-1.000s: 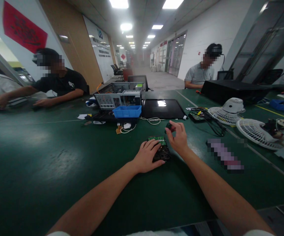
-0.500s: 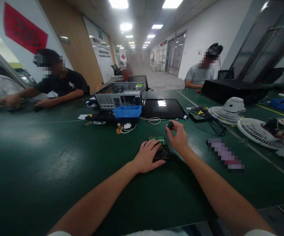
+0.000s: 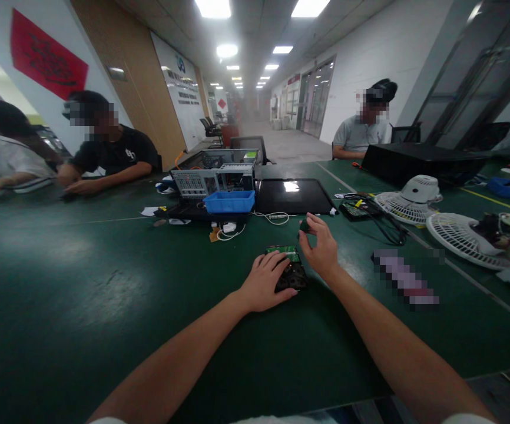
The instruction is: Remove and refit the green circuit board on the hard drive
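Blk device w/ grn circuit board (image 3: 291, 279) lies flat on the grn table (image 3: 105, 359), front & ctr., board showing at its far end. L hand (image 3: 260, 284) is laid over its left side, fingers spread across the top, thumb along the near edge; palm down, not clenched. R hand (image 3: 321, 247) is up off the table just right of the device, thumb & fingertips pinching a sm. dark-grn pc. (image 3: 304, 225); too sm. to tell exactly what it is.

Beyond the hands: white cable (image 3: 277, 221), then a flat blk panel (image 3: 297, 200) w/ a bright reflection. Left of that, blue bin (image 3: 229, 202) in front of an open computer case (image 3: 197, 184). To the right, blk cable (image 3: 395, 234) lies near white fan parts (image 3: 462, 240); a blurred-out pinkish item (image 3: 405, 278) sits nearer, right of R forearm. Big blk casing (image 3: 423, 164) farther back.

Across the table: person in blk T-shirt (image 3: 118, 150) on the left, another in white (image 3: 10, 162) at far left, person in grey shirt (image 3: 356, 136) on the right, approx. behind the casing.
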A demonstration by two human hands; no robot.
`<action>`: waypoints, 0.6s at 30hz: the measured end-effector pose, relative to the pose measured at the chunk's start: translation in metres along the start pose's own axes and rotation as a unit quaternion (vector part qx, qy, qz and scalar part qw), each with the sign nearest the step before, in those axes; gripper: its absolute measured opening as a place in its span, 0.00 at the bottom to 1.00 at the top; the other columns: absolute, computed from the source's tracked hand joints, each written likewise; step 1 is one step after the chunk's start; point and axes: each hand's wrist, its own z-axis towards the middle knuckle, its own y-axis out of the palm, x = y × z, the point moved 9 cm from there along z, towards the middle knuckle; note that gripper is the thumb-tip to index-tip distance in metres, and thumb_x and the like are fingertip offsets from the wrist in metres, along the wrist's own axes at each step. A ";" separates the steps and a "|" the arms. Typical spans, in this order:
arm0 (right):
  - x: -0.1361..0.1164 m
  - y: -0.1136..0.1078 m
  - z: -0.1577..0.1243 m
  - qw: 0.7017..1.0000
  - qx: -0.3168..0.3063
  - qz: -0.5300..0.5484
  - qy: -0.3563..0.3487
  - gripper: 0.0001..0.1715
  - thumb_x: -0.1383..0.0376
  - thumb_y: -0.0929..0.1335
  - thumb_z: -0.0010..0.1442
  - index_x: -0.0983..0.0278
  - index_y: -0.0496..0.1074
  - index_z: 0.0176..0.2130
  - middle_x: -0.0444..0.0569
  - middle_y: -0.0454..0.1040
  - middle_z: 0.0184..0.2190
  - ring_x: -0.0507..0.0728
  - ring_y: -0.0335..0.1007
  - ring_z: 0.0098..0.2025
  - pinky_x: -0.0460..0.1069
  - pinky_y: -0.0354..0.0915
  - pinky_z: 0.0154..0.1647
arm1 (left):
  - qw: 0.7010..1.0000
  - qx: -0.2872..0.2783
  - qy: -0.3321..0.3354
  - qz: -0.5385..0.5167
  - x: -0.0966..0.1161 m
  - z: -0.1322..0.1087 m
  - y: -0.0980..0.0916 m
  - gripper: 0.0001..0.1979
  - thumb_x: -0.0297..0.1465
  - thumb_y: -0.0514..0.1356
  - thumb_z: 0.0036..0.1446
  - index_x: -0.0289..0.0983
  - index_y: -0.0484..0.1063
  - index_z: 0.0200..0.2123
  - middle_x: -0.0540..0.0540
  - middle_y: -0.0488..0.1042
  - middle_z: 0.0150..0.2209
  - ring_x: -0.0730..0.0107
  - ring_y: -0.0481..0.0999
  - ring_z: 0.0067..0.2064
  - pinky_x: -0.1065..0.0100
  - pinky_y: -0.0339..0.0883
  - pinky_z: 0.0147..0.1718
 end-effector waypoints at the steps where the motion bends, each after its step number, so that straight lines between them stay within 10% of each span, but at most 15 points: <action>1: 0.000 0.000 0.000 1.000 0.000 0.006 -0.004 0.25 0.64 0.68 0.66 0.59 0.63 0.61 0.59 0.68 0.61 0.63 0.72 0.57 0.61 0.77 0.50 | 1.000 0.000 -0.001 0.000 0.000 0.000 0.000 0.42 0.56 0.57 0.60 0.42 0.54 0.70 0.39 0.58 0.69 0.46 0.53 0.71 0.42 0.44 0.68; 18: -0.001 -0.003 0.003 1.000 -0.003 -0.014 0.008 0.25 0.65 0.67 0.65 0.60 0.63 0.60 0.58 0.69 0.54 0.62 0.72 0.50 0.59 0.77 0.45 | 1.000 -0.006 -0.002 0.000 -0.001 0.000 0.001 0.42 0.56 0.57 0.60 0.42 0.54 0.70 0.39 0.57 0.70 0.46 0.51 0.71 0.41 0.43 0.68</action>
